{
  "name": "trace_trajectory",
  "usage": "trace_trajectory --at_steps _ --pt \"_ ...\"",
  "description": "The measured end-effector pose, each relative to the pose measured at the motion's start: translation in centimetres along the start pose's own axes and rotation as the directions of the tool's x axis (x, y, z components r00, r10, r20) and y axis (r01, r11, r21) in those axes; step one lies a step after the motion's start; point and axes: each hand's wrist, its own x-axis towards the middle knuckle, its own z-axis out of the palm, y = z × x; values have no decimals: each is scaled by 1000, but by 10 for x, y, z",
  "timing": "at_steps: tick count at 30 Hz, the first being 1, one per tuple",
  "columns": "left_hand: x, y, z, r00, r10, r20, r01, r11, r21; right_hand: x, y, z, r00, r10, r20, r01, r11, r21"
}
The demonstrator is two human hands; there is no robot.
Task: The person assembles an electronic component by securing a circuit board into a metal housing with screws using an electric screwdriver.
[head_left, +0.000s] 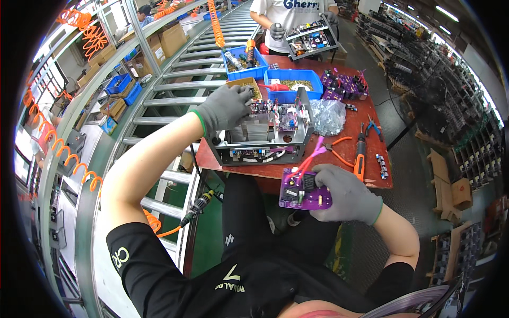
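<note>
My right hand (344, 193), in a grey glove, grips a purple circuit board (290, 197) by its right side, in front of the table edge. Pink and red leads (309, 160) rise from the board. My left hand (227, 108), also gloved, is over the left rear of an open metal chassis (260, 157), by a small cardboard box (245, 82) of small parts. Its fingers are bent together and their tips are partly hidden; what they hold cannot be made out. Inside the chassis are a finned heatsink (254, 130) and another circuit board (288, 117).
On the red table (379, 177) are blue bins (317, 94), purple boards (344, 85), a clear plastic bag (328, 116), pliers (374, 128) and an orange screwdriver (360, 156). A roller conveyor (172, 116) runs left, where a power driver (197, 208) hangs. Opposite, another person holds a chassis (312, 41).
</note>
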Motion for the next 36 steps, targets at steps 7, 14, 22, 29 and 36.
trace_trajectory --at_steps 7,14,22,29,36 --pt "9 -37 1 971 204 129 -175 963 -204 58 7 21 990 -137 -35 134 987 -94" --pt "0 -56 24 957 289 -23 -281 907 -314 97 11 33 995 -23 95 32 995 -99" --pt "-13 -21 14 973 223 -67 -225 974 -21 106 7 33 990 -58 126 72 991 -112" --pt "-10 -13 14 979 205 16 -205 978 47 98 4 38 976 -55 211 70 996 -64" --pt "-4 -11 19 965 263 -7 -261 959 107 99 2 37 974 -54 222 67 996 -51"
